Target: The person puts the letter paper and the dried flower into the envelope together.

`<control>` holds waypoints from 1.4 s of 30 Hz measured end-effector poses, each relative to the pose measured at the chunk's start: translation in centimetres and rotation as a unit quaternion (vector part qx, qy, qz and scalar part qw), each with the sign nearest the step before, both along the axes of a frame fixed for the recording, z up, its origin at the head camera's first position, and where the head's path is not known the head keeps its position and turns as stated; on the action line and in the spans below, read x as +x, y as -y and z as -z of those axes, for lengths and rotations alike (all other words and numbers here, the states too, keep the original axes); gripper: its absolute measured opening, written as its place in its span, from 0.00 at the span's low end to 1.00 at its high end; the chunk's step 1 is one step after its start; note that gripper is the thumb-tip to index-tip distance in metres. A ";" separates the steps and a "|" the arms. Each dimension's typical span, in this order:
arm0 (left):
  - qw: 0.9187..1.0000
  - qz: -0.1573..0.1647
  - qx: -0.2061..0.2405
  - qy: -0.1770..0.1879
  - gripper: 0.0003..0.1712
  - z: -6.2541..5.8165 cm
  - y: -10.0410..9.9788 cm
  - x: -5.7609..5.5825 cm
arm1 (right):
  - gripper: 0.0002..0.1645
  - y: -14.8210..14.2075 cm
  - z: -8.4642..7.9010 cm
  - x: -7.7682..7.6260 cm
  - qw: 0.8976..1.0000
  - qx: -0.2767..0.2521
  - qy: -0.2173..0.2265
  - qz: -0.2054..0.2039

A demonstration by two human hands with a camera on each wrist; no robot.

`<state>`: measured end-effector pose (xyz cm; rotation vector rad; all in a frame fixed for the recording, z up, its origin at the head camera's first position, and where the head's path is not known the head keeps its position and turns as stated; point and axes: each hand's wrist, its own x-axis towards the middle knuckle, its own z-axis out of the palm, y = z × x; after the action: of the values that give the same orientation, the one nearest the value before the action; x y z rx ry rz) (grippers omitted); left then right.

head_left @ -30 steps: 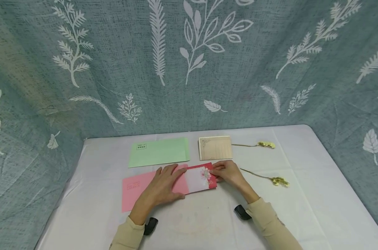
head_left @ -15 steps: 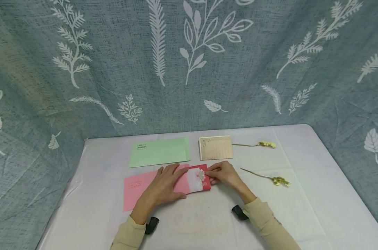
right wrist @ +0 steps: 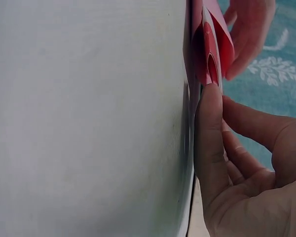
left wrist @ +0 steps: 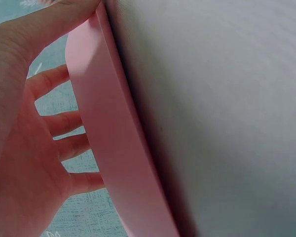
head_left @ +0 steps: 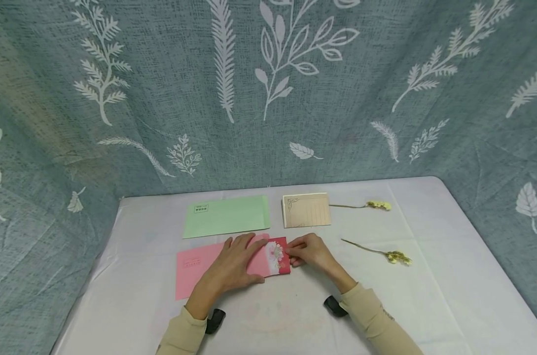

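A pink envelope [head_left: 193,266] lies on the table, its mouth toward the right. My left hand [head_left: 234,264] spans it near the mouth, thumb at the near edge and fingers at the far edge, and grips it. In the left wrist view the envelope [left wrist: 111,138] bows up between thumb and fingers. Partway into the mouth sits a red and white flowered card [head_left: 275,255]. Its right end is pinched by my right hand [head_left: 310,252], between thumb and finger. In the right wrist view the envelope [right wrist: 226,37] gapes around the card [right wrist: 210,42]; the card's inner part is hidden.
Behind the pink envelope lies a green envelope [head_left: 226,214]. Right of it is a stack of beige lined cards [head_left: 307,211]. Two stems of yellow dried flowers [head_left: 378,205] lie farther right. A patterned blue-green cloth [head_left: 232,148] hangs behind the table.
My right hand has moved left and pushed the card deeper into the pink envelope, so less of it shows. My left hand has stayed almost in place on the envelope.
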<state>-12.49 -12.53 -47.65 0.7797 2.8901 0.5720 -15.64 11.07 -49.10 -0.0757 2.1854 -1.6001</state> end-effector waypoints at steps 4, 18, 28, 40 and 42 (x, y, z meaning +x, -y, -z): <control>1.000 0.001 -0.005 0.001 0.50 -0.1 0.0 0.1 | 0.11 0.3 -0.1 0.1 1.000 0.002 -0.009 -0.012; 1.000 0.008 -0.002 -0.016 0.50 0.1 -0.1 0.0 | 0.10 1.0 -0.4 0.0 0.999 0.003 -0.010 -0.034; 1.000 0.011 0.001 -0.021 0.49 0.2 0.0 0.2 | 0.09 1.5 -0.6 0.1 0.998 0.003 -0.018 -0.057; 0.999 0.019 0.001 -0.028 0.49 0.2 -0.1 0.1 | 0.08 1.9 -0.7 0.1 0.998 0.005 -0.010 -0.064; 0.999 0.022 -0.001 -0.028 0.49 0.2 -0.1 0.1 | 0.08 2.0 -0.6 0.2 0.998 0.005 -0.008 -0.065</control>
<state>-12.39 -12.41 -47.88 0.8700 2.9144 0.5518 -15.46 9.10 -48.51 -0.2245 2.1532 -1.5213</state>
